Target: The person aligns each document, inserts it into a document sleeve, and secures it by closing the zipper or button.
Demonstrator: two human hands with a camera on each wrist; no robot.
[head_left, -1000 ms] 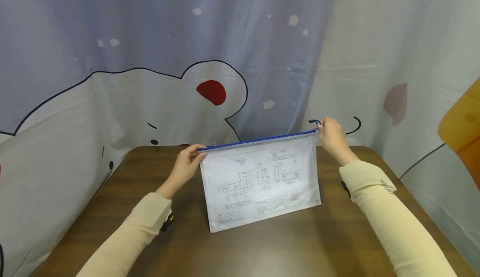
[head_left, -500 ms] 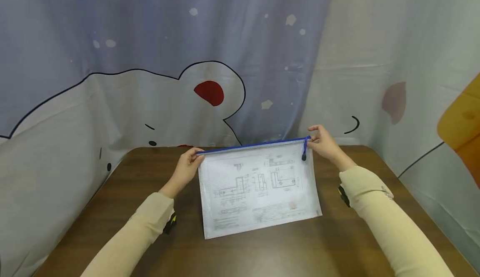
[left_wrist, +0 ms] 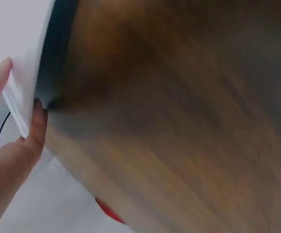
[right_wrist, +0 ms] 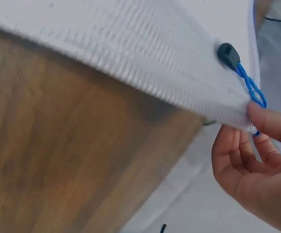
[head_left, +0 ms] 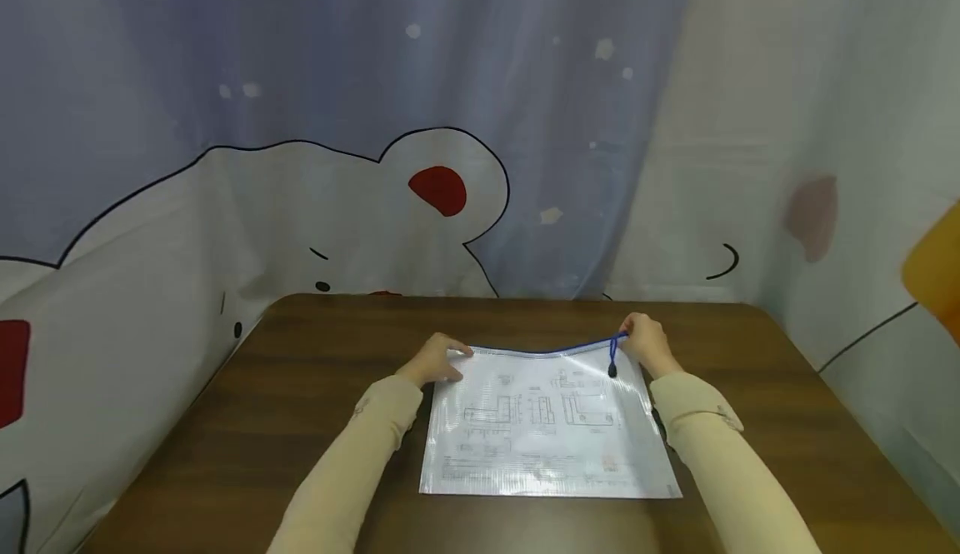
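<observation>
A clear zip document pouch (head_left: 551, 446) with a blue zipper edge hangs low over the table, a sheet of technical drawings showing through it. My left hand (head_left: 435, 360) pinches its upper left corner; in the left wrist view the thumb and a finger lie on opposite faces of the pouch (left_wrist: 24, 43). At the upper right corner, my right hand (head_left: 647, 343) grips the zipper end between thumb and curled fingers. A blue cord pull (right_wrist: 251, 85) with a dark tip dangles beside the right thumb, over the pouch's front. Whether the lower edge touches the table is hard to tell.
A brown wooden table (head_left: 247, 454) lies under the pouch and both arms. Behind it and along its sides hangs a printed curtain (head_left: 360, 229) that meets the far edge of the table.
Both hands have lowered the pouch toward the table, and it lies flatter. The left hand has moved right. The right hand has let the cord pull drop, keeping the corner.
</observation>
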